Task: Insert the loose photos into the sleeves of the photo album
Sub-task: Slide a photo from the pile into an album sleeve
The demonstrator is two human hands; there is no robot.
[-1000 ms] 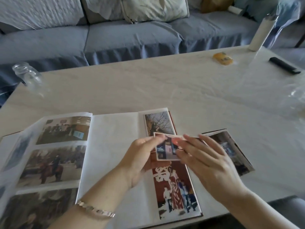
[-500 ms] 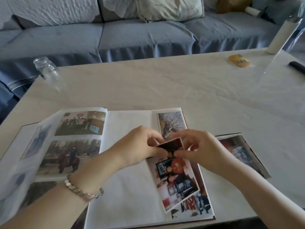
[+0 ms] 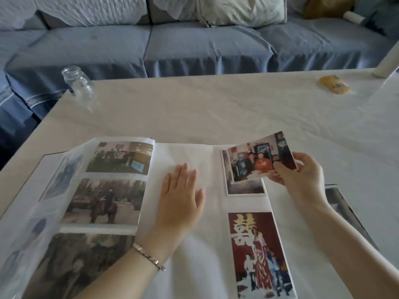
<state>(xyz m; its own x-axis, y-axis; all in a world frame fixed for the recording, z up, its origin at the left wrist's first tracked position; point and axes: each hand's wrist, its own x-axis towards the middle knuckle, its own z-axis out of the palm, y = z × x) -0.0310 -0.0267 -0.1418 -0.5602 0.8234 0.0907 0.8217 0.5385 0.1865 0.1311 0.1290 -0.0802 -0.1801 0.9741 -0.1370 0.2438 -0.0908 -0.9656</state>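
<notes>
Change vs half a second back: my left grip (image 3: 181,195) has let go of the glossy colour print of people in a red-decorated room (image 3: 257,157). It now lies flat, fingers straight, holding nothing, on the blank page of the open white-paged photo album (image 3: 212,169), centre of frame.

My right grip (image 3: 302,178) alone pinches the print near its right end, thumb on its face. The print has gone from the middle of the right-hand page to that page's upper right. It is landscape, lifted, and overlaps the upper mounted photo (image 3: 246,187). The red portrait photo (image 3: 259,255) sits below, lower right.

The print is not in a sleeve yet. My read: left pins the page so right can feed it in one-handed; the sleeve opening still needs finding.

The dark stack of loose photos (image 3: 343,210) waits on the pale surface (image 3: 216,108), right edge, partly behind my forearm.
</notes>
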